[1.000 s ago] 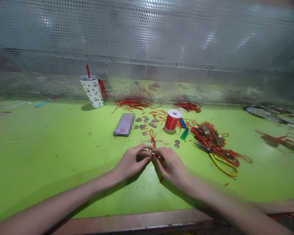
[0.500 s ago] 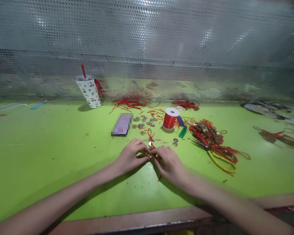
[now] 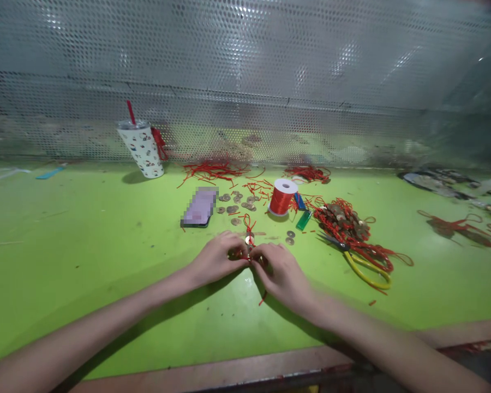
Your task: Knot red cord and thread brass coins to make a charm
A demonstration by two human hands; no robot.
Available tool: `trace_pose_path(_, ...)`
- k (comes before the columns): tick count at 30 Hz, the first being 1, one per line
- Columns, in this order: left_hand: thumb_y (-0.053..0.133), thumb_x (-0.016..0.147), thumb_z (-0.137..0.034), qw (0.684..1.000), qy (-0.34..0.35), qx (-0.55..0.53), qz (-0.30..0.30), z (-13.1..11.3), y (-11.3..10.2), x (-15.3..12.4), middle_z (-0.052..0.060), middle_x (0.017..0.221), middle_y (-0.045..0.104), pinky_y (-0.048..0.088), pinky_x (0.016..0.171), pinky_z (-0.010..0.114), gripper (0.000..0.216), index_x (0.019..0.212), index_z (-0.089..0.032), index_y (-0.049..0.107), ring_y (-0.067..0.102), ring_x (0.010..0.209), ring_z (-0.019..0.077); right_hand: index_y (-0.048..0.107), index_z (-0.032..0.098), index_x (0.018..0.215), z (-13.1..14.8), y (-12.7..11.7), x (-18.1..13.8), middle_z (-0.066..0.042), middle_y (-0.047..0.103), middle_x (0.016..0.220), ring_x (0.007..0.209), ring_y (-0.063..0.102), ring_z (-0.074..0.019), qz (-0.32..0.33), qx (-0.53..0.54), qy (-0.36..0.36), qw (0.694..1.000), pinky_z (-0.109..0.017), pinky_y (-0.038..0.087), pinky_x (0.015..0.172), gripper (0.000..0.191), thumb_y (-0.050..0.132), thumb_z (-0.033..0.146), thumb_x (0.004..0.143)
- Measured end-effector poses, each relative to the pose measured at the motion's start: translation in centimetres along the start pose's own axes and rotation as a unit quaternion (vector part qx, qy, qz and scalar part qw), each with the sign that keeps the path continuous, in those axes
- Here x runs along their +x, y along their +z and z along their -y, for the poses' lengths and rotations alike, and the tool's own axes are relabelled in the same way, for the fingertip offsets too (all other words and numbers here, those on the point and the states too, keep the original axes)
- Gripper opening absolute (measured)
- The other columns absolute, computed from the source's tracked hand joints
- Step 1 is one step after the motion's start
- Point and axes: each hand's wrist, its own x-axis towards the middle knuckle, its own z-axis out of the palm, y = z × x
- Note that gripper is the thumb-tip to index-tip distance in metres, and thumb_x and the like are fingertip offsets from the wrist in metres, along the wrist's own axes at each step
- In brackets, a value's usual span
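My left hand and my right hand meet over the green table, their fingertips pinched together on a red cord. A loop of that cord stands out beyond my fingers, and its loose end hangs below my right hand. Strung on the cord, a round metal coin shows just past the fingertips. The knot between my fingers is mostly hidden. Several loose coins lie beyond my left hand, and a pair of coins lies beyond my right.
A spool of red cord, a green lighter and a phone stand or lie farther back. Yellow-handled scissors rest right, by a pile of corded coins. A tumbler stands back left before a perforated metal panel.
The whole view has shifted slightly, so the objects appear a little farther left. Both hands stay pinched on the cord, with only small finger movement.
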Motion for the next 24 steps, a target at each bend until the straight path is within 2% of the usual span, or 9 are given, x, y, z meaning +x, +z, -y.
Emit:
trace_pose_path(4,0.070,0.085,-0.025,0.999,-0.045,-0.010,-0.012,-0.4,0.5,-0.4,0.000,0.070,0.062,0.042,0.065,0.029,0.010,0.076,-0.020,0.070,0.056,0.072,0.0182,0.064,0.020,0.094,0.1,0.0,0.0,-0.005,0.071,0.088,0.080,0.064,-0.0216,-0.004,0.009,0.013,1.000,-0.036,0.047,0.076,0.008,0.059,0.014,0.092)
trace_pose_path(9,0.066,0.085,-0.022,0.998,-0.036,0.011,-0.045,-0.7,0.9,-0.6,0.000,0.071,0.062,0.043,0.064,0.029,0.010,0.076,-0.020,0.068,0.057,0.072,0.0185,0.064,0.020,0.095,0.3,0.0,0.1,-0.005,0.072,0.091,0.082,0.065,-0.0217,0.000,0.023,0.014,1.000,-0.036,0.048,0.077,0.010,0.058,0.012,0.091)
trace_pose_path(14,0.064,0.086,-0.022,0.998,-0.038,0.003,-0.044,-0.6,1.0,-0.7,0.002,0.069,0.066,0.043,0.063,0.029,0.013,0.077,-0.020,0.073,0.057,0.070,0.0183,0.063,0.020,0.094,0.1,0.0,0.2,-0.004,0.071,0.086,0.078,0.064,-0.0204,-0.005,0.026,0.017,1.000,-0.035,0.048,0.074,0.010,0.058,0.012,0.092)
trace_pose_path(20,0.064,0.086,-0.027,0.989,-0.108,-0.090,-0.038,-1.0,0.5,-0.7,0.001,0.064,0.064,0.037,0.055,0.027,0.016,0.084,-0.018,0.077,0.050,0.059,0.0147,0.062,0.020,0.092,-0.2,0.2,0.3,-0.004,0.071,0.085,0.078,0.064,-0.0212,-0.003,0.023,0.027,0.999,-0.035,0.047,0.074,0.008,0.059,0.013,0.091)
trace_pose_path(24,0.066,0.086,-0.035,0.976,-0.137,-0.157,-0.067,-1.3,0.4,-0.4,-0.003,0.056,0.052,0.032,0.052,0.026,0.019,0.084,-0.017,0.073,0.043,0.054,0.0123,0.062,0.019,0.092,-0.2,0.3,0.3,-0.005,0.072,0.086,0.078,0.064,-0.0211,-0.005,0.022,0.023,0.999,-0.035,0.046,0.072,0.009,0.057,0.013,0.091)
